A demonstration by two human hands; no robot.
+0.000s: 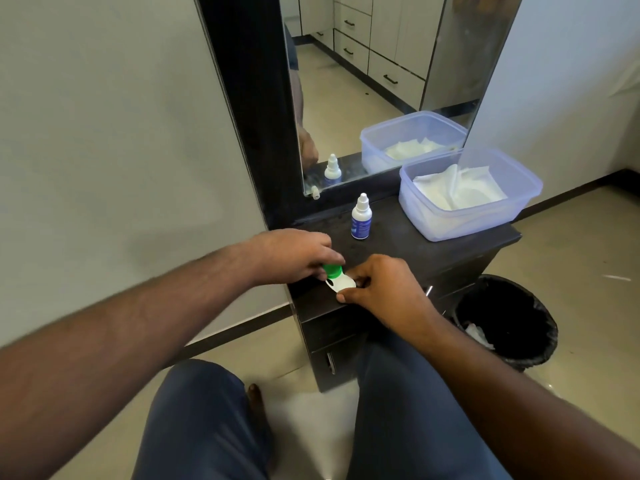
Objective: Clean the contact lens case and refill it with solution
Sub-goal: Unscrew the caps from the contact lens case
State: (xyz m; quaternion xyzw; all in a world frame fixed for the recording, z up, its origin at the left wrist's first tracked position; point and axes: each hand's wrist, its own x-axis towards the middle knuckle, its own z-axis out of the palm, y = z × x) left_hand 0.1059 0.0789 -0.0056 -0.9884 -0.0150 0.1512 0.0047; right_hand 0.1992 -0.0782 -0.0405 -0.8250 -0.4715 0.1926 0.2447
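Note:
A white contact lens case (341, 284) lies near the front edge of the dark dresser top (408, 244). Its left well carries a green cap (332, 270). My left hand (294, 256) pinches that green cap from the left. My right hand (377, 285) holds the white right end of the case between thumb and fingers; that end is partly hidden under them. A small white solution bottle (361, 218) with a blue label and a white cap stands upright behind the hands, untouched.
A clear plastic tub (519, 206) with white tissues sits at the dresser's back right. A mirror (374, 81) in a dark frame rises behind. A black-lined waste bin (505, 320) with crumpled tissue stands on the floor to the right. My knees are below the dresser drawers.

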